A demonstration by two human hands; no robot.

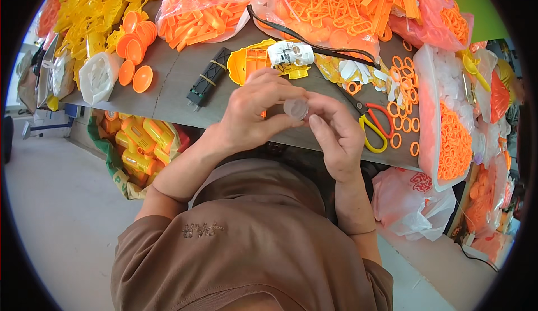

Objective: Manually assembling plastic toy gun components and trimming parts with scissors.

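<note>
A small round translucent plastic piece (296,108) is held up between my hands in front of the table edge. My left hand (252,107) pinches it from the left, thumb below and fingers above. From the right, the thumb and fingertips of my right hand (341,134) close on its other side. Just beyond my hands lies a yellow plastic shell (237,67) with an orange part (256,58) in it. A white part with dark wires (290,54) rests by the shell. A black block with rubber bands (208,79) lies left of my left hand.
Scissors with red and yellow handles (374,127) lie right of my hands, near scattered orange rings (396,140). A clear bin (427,103) stands at the right edge. Orange cups (143,79) and yellow parts (95,14) lie left. Below the table sits a bag of yellow pieces (137,134).
</note>
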